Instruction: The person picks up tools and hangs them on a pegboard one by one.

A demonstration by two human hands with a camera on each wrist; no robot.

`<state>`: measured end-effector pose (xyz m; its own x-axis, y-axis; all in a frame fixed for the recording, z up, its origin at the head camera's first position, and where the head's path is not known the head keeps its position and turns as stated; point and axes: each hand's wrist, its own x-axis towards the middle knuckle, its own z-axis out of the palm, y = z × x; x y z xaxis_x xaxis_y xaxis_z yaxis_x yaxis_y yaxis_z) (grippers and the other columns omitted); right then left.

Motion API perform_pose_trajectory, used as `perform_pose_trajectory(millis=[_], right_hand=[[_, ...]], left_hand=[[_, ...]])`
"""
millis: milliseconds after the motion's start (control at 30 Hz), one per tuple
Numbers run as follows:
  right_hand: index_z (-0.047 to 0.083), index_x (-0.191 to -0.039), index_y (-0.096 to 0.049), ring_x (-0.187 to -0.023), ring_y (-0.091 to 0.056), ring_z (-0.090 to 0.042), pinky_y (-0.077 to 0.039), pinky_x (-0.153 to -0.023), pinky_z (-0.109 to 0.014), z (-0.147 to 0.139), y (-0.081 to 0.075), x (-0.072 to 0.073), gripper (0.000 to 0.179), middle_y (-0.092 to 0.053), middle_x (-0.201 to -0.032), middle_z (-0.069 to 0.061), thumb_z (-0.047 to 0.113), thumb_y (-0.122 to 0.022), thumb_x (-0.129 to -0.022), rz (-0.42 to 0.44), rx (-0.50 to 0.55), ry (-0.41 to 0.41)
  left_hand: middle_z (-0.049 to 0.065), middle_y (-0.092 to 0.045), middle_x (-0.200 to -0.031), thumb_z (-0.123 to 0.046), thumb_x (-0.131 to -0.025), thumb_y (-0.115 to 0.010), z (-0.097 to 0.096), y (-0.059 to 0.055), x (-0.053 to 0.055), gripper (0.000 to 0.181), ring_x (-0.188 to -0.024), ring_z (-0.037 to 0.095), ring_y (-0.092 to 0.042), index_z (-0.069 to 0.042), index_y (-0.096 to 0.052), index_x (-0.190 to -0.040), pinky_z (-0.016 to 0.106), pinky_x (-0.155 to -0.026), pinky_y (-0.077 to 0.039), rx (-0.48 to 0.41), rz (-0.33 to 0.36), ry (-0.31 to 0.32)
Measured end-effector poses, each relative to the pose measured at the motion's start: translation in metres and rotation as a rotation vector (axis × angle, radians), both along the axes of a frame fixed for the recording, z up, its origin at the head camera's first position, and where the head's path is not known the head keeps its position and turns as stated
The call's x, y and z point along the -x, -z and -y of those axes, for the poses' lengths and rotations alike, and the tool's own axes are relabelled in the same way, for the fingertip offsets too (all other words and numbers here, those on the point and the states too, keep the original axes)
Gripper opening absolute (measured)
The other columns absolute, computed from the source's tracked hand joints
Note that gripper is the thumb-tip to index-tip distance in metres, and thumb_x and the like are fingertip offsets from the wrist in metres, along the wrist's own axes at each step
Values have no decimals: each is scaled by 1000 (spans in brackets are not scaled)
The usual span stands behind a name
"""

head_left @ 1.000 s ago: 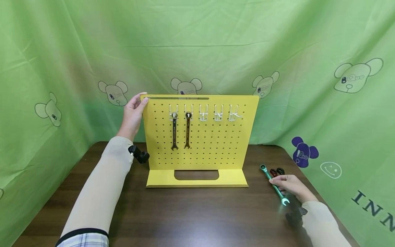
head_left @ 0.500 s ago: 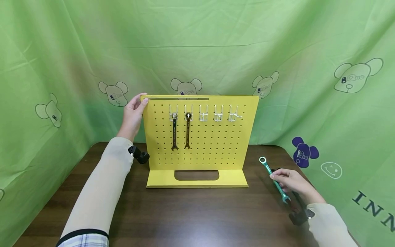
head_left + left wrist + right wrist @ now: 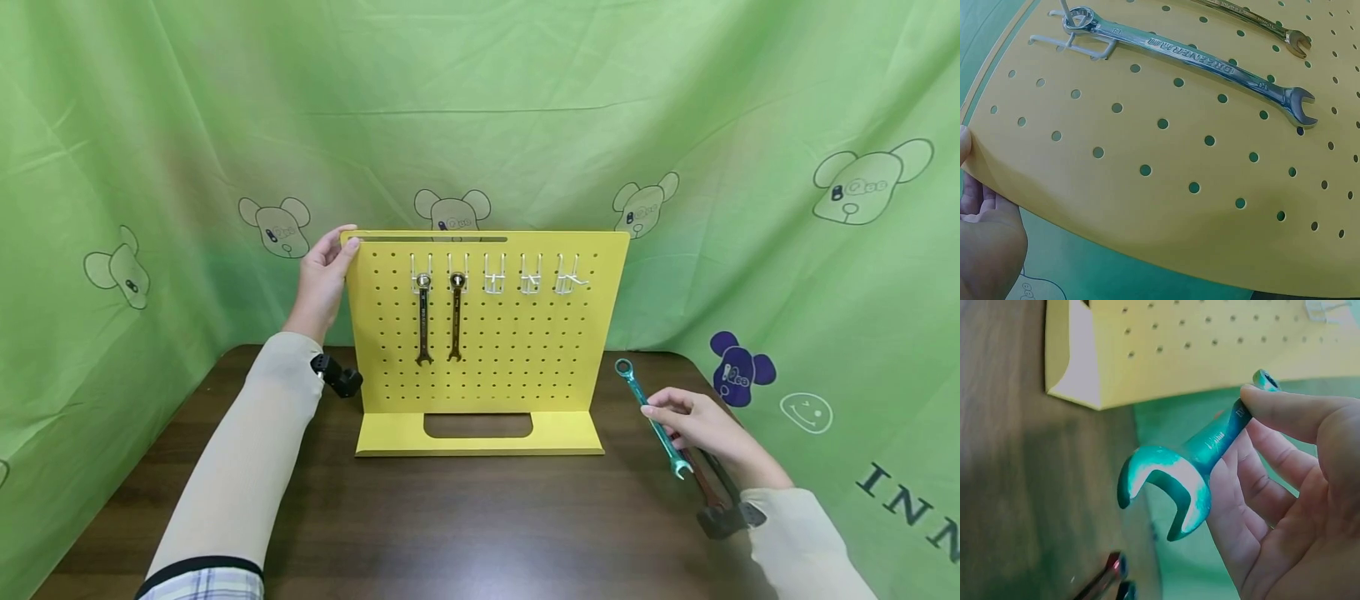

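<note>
A yellow pegboard [image 3: 480, 371] stands upright on its base. My left hand [image 3: 318, 283] grips its upper left corner, with the thumb in front and the fingers behind. Two dark-looking combination wrenches hang by their ring ends from white hooks: a left wrench [image 3: 423, 325], shiny silver in the left wrist view, and another wrench [image 3: 457, 325] beside it. Right of the board, my right hand [image 3: 701, 429] pinches a teal combination wrench [image 3: 662, 435] between thumb and fingers. The wrench's ring end points up and away; its open jaw [image 3: 1166, 481] faces the right wrist camera.
Beneath my right hand, a red wrench [image 3: 703, 482] and a black wrench [image 3: 720, 472] lie on the brown table [image 3: 465, 525], partly hidden. Three white wire hooks, including this hook [image 3: 494, 277], bear nothing. A green curtain [image 3: 525, 108] surrounds the table.
My right hand has lifted the teal wrench off the table and carried it slightly left and away, toward the board. My left hand keeps its grip on the corner.
</note>
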<state>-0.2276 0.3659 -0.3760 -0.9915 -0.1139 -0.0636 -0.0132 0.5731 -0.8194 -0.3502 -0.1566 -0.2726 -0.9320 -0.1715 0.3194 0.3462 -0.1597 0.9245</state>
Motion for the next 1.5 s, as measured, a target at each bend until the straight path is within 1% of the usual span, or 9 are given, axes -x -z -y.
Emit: perform_pose_trajectory(millis=[100,233,567,767,867,1033,1200,1333,1500], right_hand=[[-2,-116,-59,-70,-54,-17,-56,-59,-30,9,-7,0,34,-56,-78,-5,27,-66,-100,-18,9,-36],[-3,-116,-58,-68,-53,-17,-57,-59,-33,22,-13,3,32,-53,-78,-7,24,-65,-100,-34,46,-90],[-3,-113,-57,-74,-57,-21,-60,-64,-38,64,-25,17,26,-57,-84,-11,19,-64,-101,-94,91,-179],[-1,-113,-57,-79,-58,-23,-61,-69,-42,91,-29,26,26,-61,-90,-15,21,-64,-101,-142,91,-219],[2,-113,-57,-80,-58,-26,-61,-71,-45,103,-33,31,26,-62,-92,-15,24,-63,-101,-151,82,-234],[4,-115,-56,-80,-60,-32,-61,-74,-43,123,-40,37,26,-62,-97,-18,26,-62,-102,-167,113,-255],[7,-116,-57,-80,-63,-29,-61,-76,-43,141,-50,40,26,-59,-96,-14,29,-61,-102,-187,142,-249],[7,-115,-58,-80,-63,-32,-60,-78,-48,153,-56,42,25,-58,-94,-14,29,-62,-102,-197,173,-250],[6,-114,-57,-80,-62,-31,-60,-77,-46,168,-63,44,25,-60,-97,-13,28,-62,-102,-202,225,-254]], left_hand=[[4,-60,-120,-23,-99,-64,0,0,0,34,-104,15,-60,-15,-63,-132,23,-92,-53,-2,3,2],[4,-60,-119,-23,-99,-64,0,0,0,34,-104,15,-60,-15,-63,-132,23,-92,-54,-1,5,2],[5,-60,-120,-23,-99,-64,0,0,0,34,-104,15,-60,-15,-63,-132,24,-93,-53,-8,11,3],[4,-60,-120,-23,-99,-64,0,0,0,35,-104,15,-60,-14,-62,-133,23,-92,-53,-2,7,4],[4,-61,-119,-22,-99,-64,0,0,0,36,-102,14,-60,-14,-62,-134,22,-90,-54,-2,7,2],[4,-60,-119,-22,-99,-64,0,-1,0,36,-102,15,-61,-13,-62,-134,22,-90,-54,-4,13,3],[4,-60,-120,-23,-99,-64,0,-1,0,36,-105,15,-60,-14,-62,-134,25,-94,-53,2,14,4],[5,-59,-122,-23,-99,-64,1,-1,1,35,-107,16,-60,-15,-62,-133,25,-96,-52,3,13,6],[5,-60,-122,-23,-99,-64,1,0,0,35,-107,16,-60,-16,-62,-134,25,-95,-53,5,20,6]])
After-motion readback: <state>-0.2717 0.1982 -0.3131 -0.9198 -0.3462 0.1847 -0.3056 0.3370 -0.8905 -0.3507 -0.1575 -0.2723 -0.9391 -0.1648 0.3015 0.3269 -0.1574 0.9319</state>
